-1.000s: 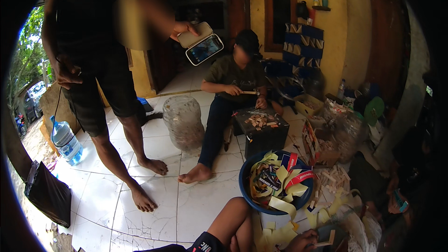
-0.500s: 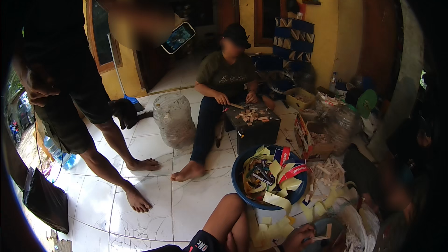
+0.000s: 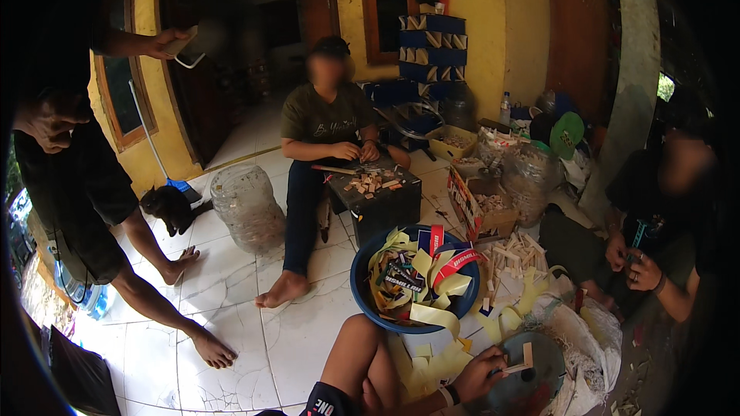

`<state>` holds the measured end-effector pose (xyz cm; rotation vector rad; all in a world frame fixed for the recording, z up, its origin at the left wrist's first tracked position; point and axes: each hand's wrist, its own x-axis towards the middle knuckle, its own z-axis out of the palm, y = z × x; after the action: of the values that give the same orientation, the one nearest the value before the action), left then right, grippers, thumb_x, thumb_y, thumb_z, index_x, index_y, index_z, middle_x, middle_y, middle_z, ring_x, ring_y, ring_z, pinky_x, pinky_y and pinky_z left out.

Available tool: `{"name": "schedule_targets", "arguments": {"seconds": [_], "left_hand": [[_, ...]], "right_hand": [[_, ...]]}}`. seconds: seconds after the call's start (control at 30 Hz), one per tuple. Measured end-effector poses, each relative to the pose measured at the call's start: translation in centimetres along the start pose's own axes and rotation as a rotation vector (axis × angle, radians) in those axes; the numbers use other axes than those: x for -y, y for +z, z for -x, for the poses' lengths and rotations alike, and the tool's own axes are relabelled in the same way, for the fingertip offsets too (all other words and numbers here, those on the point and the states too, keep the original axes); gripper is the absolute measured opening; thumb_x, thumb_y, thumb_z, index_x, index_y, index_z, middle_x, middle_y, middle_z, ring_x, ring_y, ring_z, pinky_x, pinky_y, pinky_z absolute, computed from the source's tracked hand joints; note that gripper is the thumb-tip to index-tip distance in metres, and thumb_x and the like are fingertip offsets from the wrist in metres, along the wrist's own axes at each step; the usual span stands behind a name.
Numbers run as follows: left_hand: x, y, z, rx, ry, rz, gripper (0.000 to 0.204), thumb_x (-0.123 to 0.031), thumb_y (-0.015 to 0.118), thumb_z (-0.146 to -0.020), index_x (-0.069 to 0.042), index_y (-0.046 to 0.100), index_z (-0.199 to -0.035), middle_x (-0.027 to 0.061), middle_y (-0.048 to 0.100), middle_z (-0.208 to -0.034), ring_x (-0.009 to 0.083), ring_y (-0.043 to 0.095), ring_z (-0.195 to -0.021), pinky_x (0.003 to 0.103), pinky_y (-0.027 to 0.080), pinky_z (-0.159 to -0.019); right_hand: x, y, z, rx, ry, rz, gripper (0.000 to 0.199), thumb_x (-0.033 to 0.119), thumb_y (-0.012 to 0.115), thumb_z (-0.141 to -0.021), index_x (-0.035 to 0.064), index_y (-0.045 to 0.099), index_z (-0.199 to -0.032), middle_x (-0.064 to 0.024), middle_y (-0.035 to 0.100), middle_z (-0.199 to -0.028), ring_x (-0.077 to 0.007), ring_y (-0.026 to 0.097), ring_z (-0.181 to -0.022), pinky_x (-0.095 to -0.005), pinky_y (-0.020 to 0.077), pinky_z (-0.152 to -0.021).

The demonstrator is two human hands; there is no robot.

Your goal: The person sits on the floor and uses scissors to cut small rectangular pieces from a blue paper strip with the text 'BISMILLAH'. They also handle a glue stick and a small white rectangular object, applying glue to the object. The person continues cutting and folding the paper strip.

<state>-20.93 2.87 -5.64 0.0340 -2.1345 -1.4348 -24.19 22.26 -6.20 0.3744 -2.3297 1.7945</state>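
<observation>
My left hand [image 3: 478, 374], with a dark band at the wrist, reaches in from the lower edge. Its fingers are closed on one end of an L-shaped wooden piece [image 3: 527, 356], made of pale flat strips. That piece is held over a round grey-green surface [image 3: 543, 374] with a dark spot on it. Pale yellow paper strips [image 3: 428, 370] lie on the floor beside my wrist. Just beyond stands a blue basin [image 3: 366, 304] filled with cut strips and printed red and dark labels. My right hand does not show.
A seated person [image 3: 327, 115] works at a black box [image 3: 385, 212] strewn with small wood pieces. Another person [image 3: 663, 208] sits at right, holding something small. Someone stands at left near a dark cat [image 3: 169, 208]. Wood sticks [image 3: 516, 262] and a white sack [image 3: 597, 347] lie close by.
My view has swung right, bringing the right-hand person into sight. My left hand and the L-shaped piece show more fully. The standing person's phone has tilted away.
</observation>
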Motion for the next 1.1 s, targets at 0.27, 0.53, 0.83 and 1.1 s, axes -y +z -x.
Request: {"name": "schedule_targets", "arguments": {"seconds": [0.27, 0.53, 0.83, 1.1], "left_hand": [[-0.7, -0.5, 1.3, -0.025, -0.058, 0.042, 0.011, -0.002, 0.073, -0.087, -0.004, 0.066, -0.096, 0.0149, 0.058, -0.100, 0.0356, 0.064, -0.087, 0.041, 0.053, -0.077], [-1.4, -0.6, 0.8, -0.009, 0.018, -0.120, 0.009, 0.004, 0.074, -0.086, 0.000, 0.069, -0.091, 0.0121, 0.064, -0.083, 0.0243, 0.062, -0.071, 0.034, 0.051, -0.067], [-2.2, -1.2, 0.2, 0.088, 0.057, -0.338, 0.008, -0.001, 0.076, -0.087, -0.001, 0.074, -0.094, 0.0123, 0.068, -0.081, 0.0279, 0.066, -0.068, 0.038, 0.050, -0.064], [-2.6, -2.0, -0.2, 0.189, 0.084, -0.447, 0.010, -0.001, 0.074, -0.088, 0.000, 0.075, -0.098, 0.0169, 0.072, -0.089, 0.0360, 0.069, -0.079, 0.043, 0.053, -0.071]], "right_hand": [[7.4, 0.9, 8.9, 0.172, 0.150, 0.147, 0.064, 0.001, 0.044, -0.096, 0.0086, 0.035, -0.158, -0.0211, 0.058, -0.144, -0.0384, 0.069, -0.109, -0.0422, 0.0546, -0.085], [10.2, 0.7, 9.3, 0.285, 0.303, 0.290, 0.072, -0.006, 0.050, -0.093, 0.0138, 0.030, -0.159, -0.0288, 0.065, -0.124, -0.0477, 0.066, -0.105, -0.0565, 0.0489, -0.094], [8.9, 1.9, 8.1, 0.276, 0.269, 0.230, 0.090, -0.005, 0.061, -0.085, 0.0172, 0.021, -0.163, -0.0289, 0.062, -0.107, -0.0515, 0.067, -0.087, -0.0595, 0.0559, -0.083], [9.0, 3.4, 7.4, 0.353, 0.355, 0.201, 0.088, -0.006, 0.058, -0.087, 0.0158, 0.021, -0.163, -0.0287, 0.061, -0.106, -0.0489, 0.068, -0.090, -0.0569, 0.0558, -0.082]]}}
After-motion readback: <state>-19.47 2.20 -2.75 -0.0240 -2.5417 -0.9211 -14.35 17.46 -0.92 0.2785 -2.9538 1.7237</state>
